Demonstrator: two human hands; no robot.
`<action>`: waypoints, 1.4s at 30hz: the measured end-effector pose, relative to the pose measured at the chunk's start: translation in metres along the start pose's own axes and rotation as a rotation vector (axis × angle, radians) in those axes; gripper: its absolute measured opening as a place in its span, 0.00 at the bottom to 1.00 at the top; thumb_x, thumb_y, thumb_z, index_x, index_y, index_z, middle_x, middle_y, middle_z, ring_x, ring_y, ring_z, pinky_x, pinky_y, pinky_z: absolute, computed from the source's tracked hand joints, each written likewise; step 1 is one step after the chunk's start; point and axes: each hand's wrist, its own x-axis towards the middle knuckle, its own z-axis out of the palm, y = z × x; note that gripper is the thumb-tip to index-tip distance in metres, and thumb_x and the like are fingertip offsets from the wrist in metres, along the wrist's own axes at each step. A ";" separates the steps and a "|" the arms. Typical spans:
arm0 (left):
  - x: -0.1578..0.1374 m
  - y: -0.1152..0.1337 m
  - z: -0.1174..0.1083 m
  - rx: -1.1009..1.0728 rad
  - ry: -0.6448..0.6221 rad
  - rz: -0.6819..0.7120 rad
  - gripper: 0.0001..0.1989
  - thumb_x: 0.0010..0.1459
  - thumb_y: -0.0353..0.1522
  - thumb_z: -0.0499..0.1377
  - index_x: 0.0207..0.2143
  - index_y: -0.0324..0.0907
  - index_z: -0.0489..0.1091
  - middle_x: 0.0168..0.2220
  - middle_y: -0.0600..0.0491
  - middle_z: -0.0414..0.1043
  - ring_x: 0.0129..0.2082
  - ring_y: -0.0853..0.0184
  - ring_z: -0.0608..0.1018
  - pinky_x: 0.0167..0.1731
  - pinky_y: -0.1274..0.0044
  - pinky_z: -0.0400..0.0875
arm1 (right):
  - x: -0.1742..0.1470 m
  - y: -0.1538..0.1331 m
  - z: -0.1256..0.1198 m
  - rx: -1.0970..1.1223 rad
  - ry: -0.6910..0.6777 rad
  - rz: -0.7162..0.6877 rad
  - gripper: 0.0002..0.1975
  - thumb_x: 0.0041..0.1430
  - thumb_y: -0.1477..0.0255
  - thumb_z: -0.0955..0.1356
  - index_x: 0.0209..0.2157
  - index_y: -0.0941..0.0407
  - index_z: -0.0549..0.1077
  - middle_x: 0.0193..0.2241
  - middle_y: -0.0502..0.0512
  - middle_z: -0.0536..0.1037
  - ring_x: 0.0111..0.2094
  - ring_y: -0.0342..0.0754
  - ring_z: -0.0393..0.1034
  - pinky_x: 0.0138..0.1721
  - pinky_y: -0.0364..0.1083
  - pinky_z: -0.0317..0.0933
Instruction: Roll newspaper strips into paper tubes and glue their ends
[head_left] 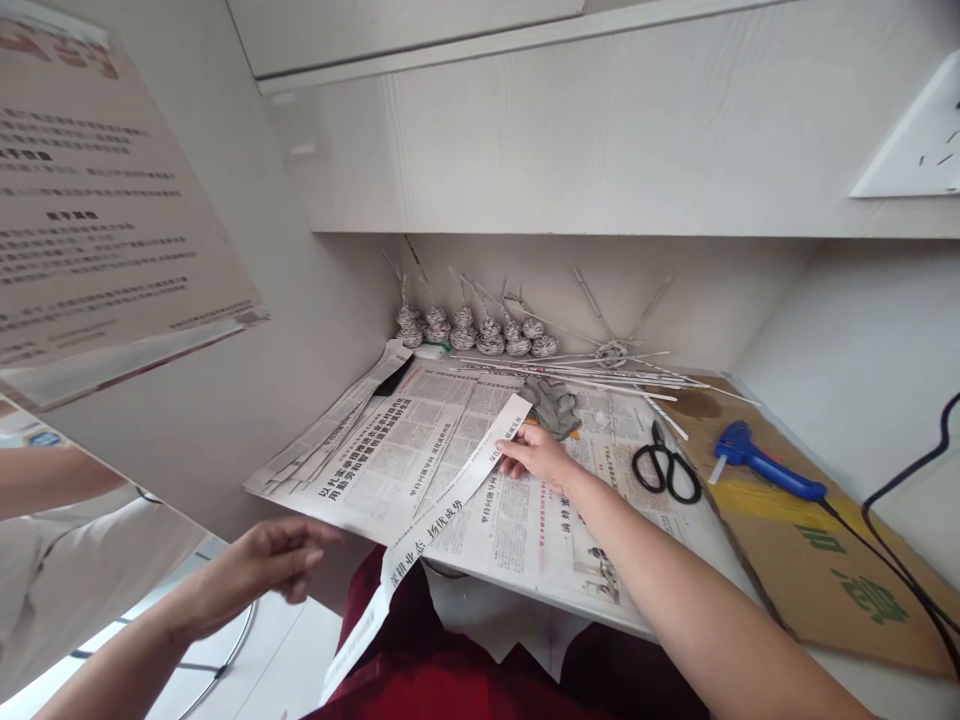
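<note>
A long newspaper strip (pixel 452 497) slants from the table down over its front edge towards my lap. My right hand (pixel 534 458) pinches it near the upper end, thumb and fingers closed on the paper. Off the table's front left corner, my left hand (pixel 274 565) hangs in the air, apart from the strip. Its index finger is stretched out, the others are loosely bent, and nothing shows in it. Sheets of newspaper (pixel 517 520) cover the tabletop under the right hand. A stack of cut strips (pixel 315 440) lies along the left side.
Several woven paper gourds (pixel 491 338) stand along the back wall beside rolled paper sticks (pixel 600 378). A grey glove (pixel 551 402) lies beyond my right hand. Black-handled scissors (pixel 666 470) and a blue glue gun (pixel 769 462) on cardboard (pixel 810 590) lie rightward. A cabinet (pixel 525 150) overhangs the table.
</note>
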 end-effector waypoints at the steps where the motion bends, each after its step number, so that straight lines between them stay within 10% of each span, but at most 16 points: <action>1: 0.006 0.018 0.005 -0.013 -0.046 0.046 0.19 0.46 0.44 0.63 0.36 0.40 0.73 0.18 0.57 0.64 0.18 0.73 0.65 0.20 0.81 0.62 | -0.001 0.000 0.000 -0.010 0.000 -0.007 0.08 0.50 0.71 0.70 0.29 0.59 0.68 0.21 0.51 0.75 0.20 0.41 0.71 0.15 0.37 0.63; 5: 0.034 0.071 0.027 0.043 -0.096 0.252 0.15 0.50 0.42 0.60 0.23 0.38 0.68 0.17 0.58 0.63 0.15 0.78 0.57 0.14 0.84 0.50 | -0.002 0.000 0.000 -0.064 0.000 -0.025 0.09 0.50 0.68 0.70 0.30 0.58 0.68 0.18 0.49 0.75 0.16 0.39 0.68 0.15 0.36 0.62; 9: 0.066 0.107 0.054 0.096 -0.076 0.452 0.15 0.53 0.40 0.58 0.20 0.38 0.68 0.22 0.54 0.69 0.20 0.75 0.65 0.21 0.83 0.62 | -0.002 0.002 0.000 -0.116 -0.019 -0.043 0.11 0.50 0.66 0.70 0.31 0.58 0.68 0.16 0.48 0.73 0.15 0.39 0.66 0.15 0.37 0.61; 11: 0.080 0.121 0.067 0.036 -0.167 0.483 0.10 0.50 0.38 0.61 0.32 0.41 0.73 0.41 0.47 0.72 0.33 0.68 0.73 0.24 0.82 0.67 | -0.001 0.002 -0.001 -0.135 -0.029 -0.044 0.12 0.50 0.65 0.70 0.32 0.58 0.68 0.17 0.48 0.74 0.15 0.39 0.67 0.16 0.37 0.62; 14: 0.100 0.138 0.088 -0.086 -0.378 0.464 0.34 0.44 0.33 0.66 0.55 0.51 0.62 0.59 0.45 0.55 0.50 0.57 0.69 0.27 0.80 0.71 | -0.002 0.000 -0.002 -0.166 -0.054 -0.052 0.13 0.51 0.64 0.69 0.34 0.59 0.69 0.18 0.49 0.74 0.15 0.39 0.67 0.16 0.37 0.62; 18: 0.128 0.151 0.118 -0.176 -0.414 0.377 0.33 0.46 0.36 0.65 0.56 0.47 0.61 0.52 0.42 0.65 0.41 0.61 0.75 0.22 0.82 0.70 | -0.002 0.000 -0.002 -0.194 -0.067 -0.070 0.13 0.53 0.63 0.68 0.34 0.58 0.69 0.17 0.48 0.73 0.15 0.39 0.67 0.16 0.38 0.62; 24: 0.169 0.160 0.147 -0.361 -0.312 0.209 0.12 0.45 0.34 0.66 0.28 0.34 0.70 0.21 0.54 0.70 0.18 0.75 0.70 0.14 0.86 0.63 | -0.001 -0.002 -0.002 -0.191 -0.049 -0.026 0.15 0.51 0.60 0.68 0.30 0.58 0.68 0.16 0.48 0.73 0.14 0.39 0.67 0.15 0.37 0.62; 35: 0.212 0.163 0.160 -0.746 -0.396 0.105 0.06 0.54 0.29 0.60 0.33 0.35 0.66 0.27 0.49 0.73 0.25 0.69 0.78 0.23 0.81 0.75 | 0.005 0.002 -0.004 -0.047 -0.034 0.008 0.26 0.53 0.48 0.60 0.28 0.58 0.68 0.21 0.51 0.73 0.15 0.42 0.69 0.12 0.39 0.61; 42: 0.221 0.145 0.150 -0.740 -0.544 0.207 0.09 0.53 0.29 0.61 0.37 0.34 0.68 0.35 0.46 0.74 0.32 0.67 0.79 0.25 0.85 0.75 | 0.008 0.003 -0.029 -0.488 0.390 -0.320 0.17 0.61 0.59 0.59 0.33 0.54 0.73 0.26 0.53 0.75 0.23 0.44 0.70 0.25 0.43 0.64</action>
